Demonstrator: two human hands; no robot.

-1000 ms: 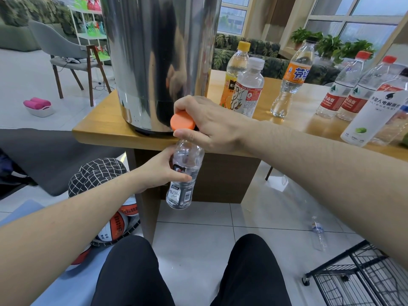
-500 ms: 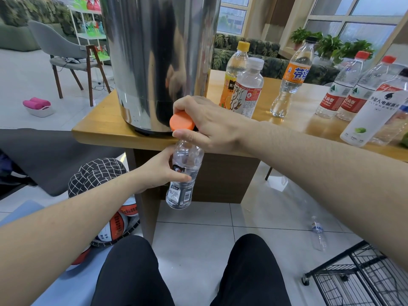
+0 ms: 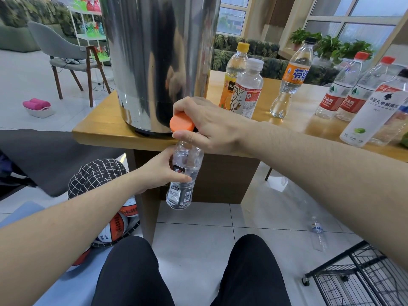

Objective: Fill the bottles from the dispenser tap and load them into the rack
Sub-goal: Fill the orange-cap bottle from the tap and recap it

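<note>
L hand [image 3: 159, 173] grips a clear bottle [image 3: 184, 173] w/ fingers wrapped round its mid, upright, just below the worktop [image 3: 106, 129] edge, under the steel dispenser [image 3: 154, 62] base. R hand [image 3: 207, 127] sits at the bottle's 12 o'clock, fingers curled, pinching an orange cap [image 3: 182, 122]. More bottles stand approx 2 o'clock. Wire rack [image 3: 357, 281] on floor at 5 o'clock.

Almost nothing has changed: the right hand [image 3: 212, 127] with the orange cap [image 3: 182, 122] moved slightly toward 9 o'clock.
</note>
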